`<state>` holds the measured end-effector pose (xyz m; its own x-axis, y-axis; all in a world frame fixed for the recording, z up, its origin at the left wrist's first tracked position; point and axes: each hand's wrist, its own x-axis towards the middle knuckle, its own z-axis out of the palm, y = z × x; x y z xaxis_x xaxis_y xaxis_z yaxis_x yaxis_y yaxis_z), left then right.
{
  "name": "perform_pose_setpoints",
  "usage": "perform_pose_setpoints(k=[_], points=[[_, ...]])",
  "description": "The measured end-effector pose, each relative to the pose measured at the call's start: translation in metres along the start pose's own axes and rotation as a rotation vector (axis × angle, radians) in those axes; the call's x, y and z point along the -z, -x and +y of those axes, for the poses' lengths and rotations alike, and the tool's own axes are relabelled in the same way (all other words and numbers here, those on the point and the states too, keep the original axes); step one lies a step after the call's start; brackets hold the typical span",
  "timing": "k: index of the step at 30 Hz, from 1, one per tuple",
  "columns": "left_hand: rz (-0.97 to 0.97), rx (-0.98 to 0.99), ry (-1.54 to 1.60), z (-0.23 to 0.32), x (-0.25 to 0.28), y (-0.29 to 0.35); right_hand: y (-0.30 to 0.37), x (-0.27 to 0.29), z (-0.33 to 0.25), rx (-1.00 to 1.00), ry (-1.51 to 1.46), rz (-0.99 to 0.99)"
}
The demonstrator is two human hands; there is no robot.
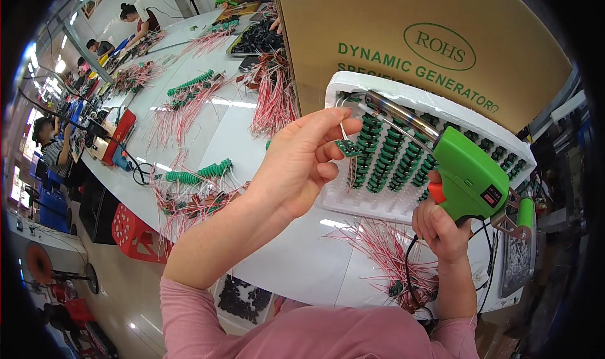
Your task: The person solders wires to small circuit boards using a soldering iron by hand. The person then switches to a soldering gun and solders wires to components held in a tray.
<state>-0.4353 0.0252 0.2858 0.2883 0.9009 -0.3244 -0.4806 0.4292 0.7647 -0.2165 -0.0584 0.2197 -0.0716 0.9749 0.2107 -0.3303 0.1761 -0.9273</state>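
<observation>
My left hand (pixel 296 154) is closed, thumb and fingers pinching a small green circuit board (pixel 348 148) with thin pale wires that rise toward the gun's tip. In my right hand (pixel 443 230) is a green soldering gun (pixel 469 173), with the fingers wrapped round its handle by the red trigger. Its long metal barrel points up and left, and the tip is close to the wires above the left fingertips. Behind both hands a white foam tray (pixel 435 96) leans at a slant, filled with rows of green and black parts (pixel 386 162).
A large brown cardboard box (pixel 403 19) stands behind the tray. Bundles of red and white wires (pixel 378 252) lie in front of it, and more wire bundles (pixel 274 101) cover the white table (pixel 277 252). A red stool (pixel 132 233) is at the left; other people work farther off.
</observation>
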Motion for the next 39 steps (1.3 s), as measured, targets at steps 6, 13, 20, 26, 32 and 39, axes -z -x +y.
perform_pose_setpoints(k=[6, 13, 20, 26, 32, 39], points=[[-0.002, -0.001, -0.004, 0.001, 0.0, -0.001, -0.002, -0.001, 0.0, 0.009, 0.011, -0.014], [0.002, -0.004, -0.009, 0.002, 0.0, -0.001, -0.001, -0.001, 0.0, 0.013, 0.012, -0.034], [0.001, -0.005, -0.019, 0.002, -0.001, 0.0, 0.0, 0.001, 0.002, 0.022, 0.01, -0.021], [0.01, -0.009, -0.018, 0.003, -0.001, 0.0, 0.0, -0.001, 0.002, 0.024, 0.015, -0.023], [-0.023, -0.002, -0.024, 0.006, 0.001, 0.0, 0.0, -0.005, -0.002, 0.066, 0.027, -0.055], [-0.041, 0.004, -0.04, 0.007, 0.005, 0.001, 0.002, -0.012, -0.007, 0.045, 0.041, -0.01]])
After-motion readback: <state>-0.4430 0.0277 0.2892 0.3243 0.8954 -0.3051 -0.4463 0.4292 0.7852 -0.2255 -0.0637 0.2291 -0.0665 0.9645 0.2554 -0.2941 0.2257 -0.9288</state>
